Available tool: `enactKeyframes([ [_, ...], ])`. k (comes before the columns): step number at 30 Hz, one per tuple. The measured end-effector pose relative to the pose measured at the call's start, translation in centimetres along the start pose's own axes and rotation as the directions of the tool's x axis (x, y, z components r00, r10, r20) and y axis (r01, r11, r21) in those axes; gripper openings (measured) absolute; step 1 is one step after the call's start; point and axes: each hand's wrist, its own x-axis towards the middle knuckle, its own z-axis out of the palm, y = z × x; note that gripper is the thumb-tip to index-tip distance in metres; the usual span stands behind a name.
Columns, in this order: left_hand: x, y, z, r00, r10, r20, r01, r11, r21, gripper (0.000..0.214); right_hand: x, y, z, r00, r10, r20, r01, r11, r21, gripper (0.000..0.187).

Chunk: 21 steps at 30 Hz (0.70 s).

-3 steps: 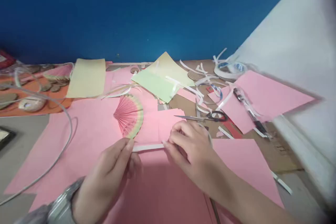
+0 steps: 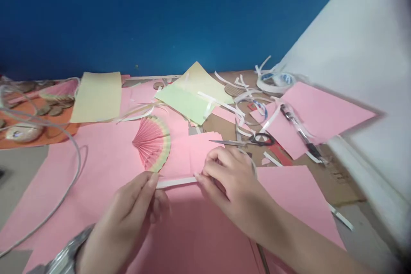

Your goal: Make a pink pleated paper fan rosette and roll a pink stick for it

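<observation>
My left hand point(image 2: 135, 199) pinches the left end of a narrow white strip point(image 2: 176, 183) between thumb and fingers. At the strip's other end, the closed thumb and fingertips of my right hand point(image 2: 229, 180) grip it. The strip lies level along the edge of pink paper; I cannot tell whether it is stuck to it. Just beyond my left hand rests a pleated paper fan point(image 2: 152, 143), pink with a yellow-green rim. Scissors point(image 2: 247, 140) with black handles lie behind my right hand.
Pink sheets point(image 2: 96, 167) cover much of the table. Yellow point(image 2: 96, 96) and green sheets point(image 2: 186, 102) lie at the back. Tape rolls point(image 2: 278, 80), curled white strips and a pen point(image 2: 300, 130) are to the right. A white cable point(image 2: 77, 167) crosses the left, near a mouse point(image 2: 24, 132).
The whole view has shifted slightly, so things appear a little further left. Both hands keep the same grip on the white strip.
</observation>
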Motion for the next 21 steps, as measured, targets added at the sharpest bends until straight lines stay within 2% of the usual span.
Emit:
enactKeyframes([
  [7,0.18,-0.83,-0.14,0.997,-0.07,-0.029,0.068,0.996,-0.052,0.04,0.08,0.1,-0.04,0.999,0.003,0.037,-0.002,1.0,-0.027,0.024],
  [21,0.16,-0.25,0.0,0.991,-0.077,-0.106,0.089,0.99,0.11,0.045,0.22,0.35,0.44,1.0,0.028,0.005,-0.027,0.999,-0.037,0.024],
])
